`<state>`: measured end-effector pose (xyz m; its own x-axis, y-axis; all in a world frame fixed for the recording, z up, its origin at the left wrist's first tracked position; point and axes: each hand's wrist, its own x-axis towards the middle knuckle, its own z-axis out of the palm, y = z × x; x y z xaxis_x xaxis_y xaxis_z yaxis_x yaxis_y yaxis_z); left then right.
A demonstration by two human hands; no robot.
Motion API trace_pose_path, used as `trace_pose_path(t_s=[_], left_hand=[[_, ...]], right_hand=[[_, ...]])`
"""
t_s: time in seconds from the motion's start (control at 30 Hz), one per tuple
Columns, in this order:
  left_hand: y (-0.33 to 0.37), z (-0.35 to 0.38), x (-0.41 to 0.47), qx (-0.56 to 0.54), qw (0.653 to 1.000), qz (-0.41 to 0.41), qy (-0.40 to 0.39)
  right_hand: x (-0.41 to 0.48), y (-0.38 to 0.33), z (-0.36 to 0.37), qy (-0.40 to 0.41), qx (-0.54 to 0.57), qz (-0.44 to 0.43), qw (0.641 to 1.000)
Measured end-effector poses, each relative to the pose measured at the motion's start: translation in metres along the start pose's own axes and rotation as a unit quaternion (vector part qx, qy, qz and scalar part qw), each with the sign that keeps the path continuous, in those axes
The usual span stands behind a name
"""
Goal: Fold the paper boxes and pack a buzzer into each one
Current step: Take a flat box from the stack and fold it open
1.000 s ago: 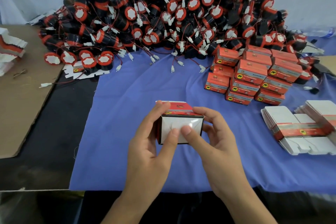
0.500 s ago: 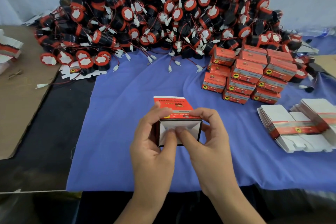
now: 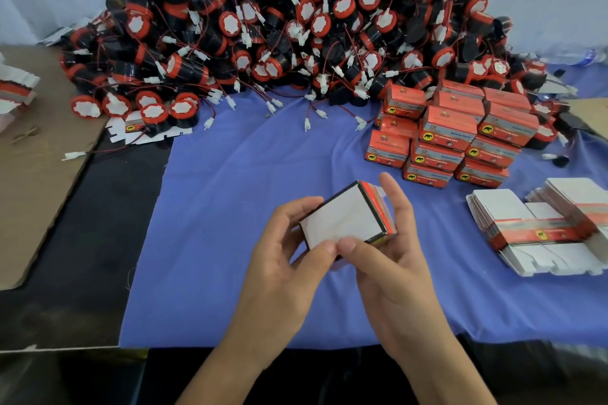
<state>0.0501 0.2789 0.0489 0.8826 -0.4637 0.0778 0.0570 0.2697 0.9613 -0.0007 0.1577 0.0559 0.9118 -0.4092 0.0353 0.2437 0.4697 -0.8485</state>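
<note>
Paper box [image 3: 342, 220] was held between left hand [image 3: 283, 260] and right hand [image 3: 391, 260], fingers curled round its sides, thumbs pinching the flap's near edge; pressing evenly should seat it.

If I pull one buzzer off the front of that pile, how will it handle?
Buzzer is a squat cylinder, so it may roll on its side. Loose leads with white connectors will probably snag neighbours in the pile.

Matt white card of the paper box [image 3: 342, 220], glossy plastic buzzers [image 3: 296, 26], smooth matt blue cloth [image 3: 263, 174], rough brown cardboard [image 3: 33, 174].
</note>
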Motion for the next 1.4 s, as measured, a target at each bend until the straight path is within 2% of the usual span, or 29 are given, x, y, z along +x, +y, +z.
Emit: trace_pose_path(t_s=[0.1, 0.17, 0.27, 0.33, 0.4, 0.5, 0.53, 0.6, 0.63, 0.67, 0.73, 0.8, 0.87, 0.97, 1.13, 1.3, 1.4], left_hand=[[0.003, -0.009, 0.001, 0.02, 0.999, -0.036, -0.033], [0.007, -0.018, 0.005, 0.078, 0.995, -0.038, -0.053], [0.012, -0.026, 0.012, 0.245, 0.968, 0.014, -0.055], [0.012, -0.026, 0.017, 0.306, 0.95, 0.047, -0.046], [0.012, -0.023, 0.02, 0.272, 0.959, 0.066, -0.048], [0.009, -0.024, 0.022, 0.149, 0.987, 0.057, -0.027], [0.008, -0.026, 0.023, 0.109, 0.993, 0.047, -0.014], [0.005, -0.031, 0.025, 0.073, 0.997, 0.031, -0.005], [0.003, -0.034, 0.026, 0.068, 0.997, 0.022, -0.013], [0.0, -0.037, 0.027, 0.07, 0.997, 0.015, -0.022], [-0.009, -0.045, 0.029, 0.145, 0.989, 0.027, -0.016], [-0.024, -0.059, 0.032, 0.306, 0.951, 0.049, -0.001], [-0.04, -0.07, 0.035, 0.406, 0.913, 0.019, -0.019], [-0.066, -0.078, 0.032, 0.476, 0.877, -0.04, -0.056], [-0.078, -0.082, 0.03, 0.471, 0.881, -0.037, -0.038], [-0.061, -0.093, 0.03, 0.423, 0.897, -0.106, -0.079], [-0.046, -0.1, 0.036, 0.369, 0.919, -0.126, -0.059]], right_hand=[[-0.002, 0.001, -0.001, -0.015, -0.045, -0.034, 0.998], [-0.002, 0.002, -0.004, -0.027, -0.14, -0.082, 0.986], [0.001, -0.002, -0.012, -0.057, -0.363, -0.156, 0.917], [0.004, -0.005, -0.013, -0.102, -0.486, -0.143, 0.856], [0.006, -0.007, -0.012, -0.121, -0.537, -0.162, 0.819], [0.009, -0.009, -0.013, -0.021, -0.586, -0.264, 0.766], [0.01, -0.009, -0.017, 0.014, -0.562, -0.257, 0.786], [0.013, -0.01, -0.024, 0.027, -0.41, -0.151, 0.899], [0.014, -0.009, -0.03, 0.014, -0.343, -0.112, 0.933], [0.016, -0.007, -0.034, 0.0, -0.325, -0.106, 0.94], [0.02, 0.003, -0.043, 0.016, -0.379, -0.125, 0.917], [0.023, 0.019, -0.05, 0.038, -0.386, -0.11, 0.915], [0.022, 0.037, -0.054, 0.047, -0.394, -0.075, 0.915], [0.015, 0.066, -0.061, 0.058, -0.429, -0.029, 0.901], [0.009, 0.08, -0.07, 0.067, -0.404, -0.013, 0.912], [0.014, 0.056, -0.091, -0.046, -0.376, 0.094, 0.921], [0.032, 0.039, -0.104, -0.056, -0.363, 0.091, 0.926]])
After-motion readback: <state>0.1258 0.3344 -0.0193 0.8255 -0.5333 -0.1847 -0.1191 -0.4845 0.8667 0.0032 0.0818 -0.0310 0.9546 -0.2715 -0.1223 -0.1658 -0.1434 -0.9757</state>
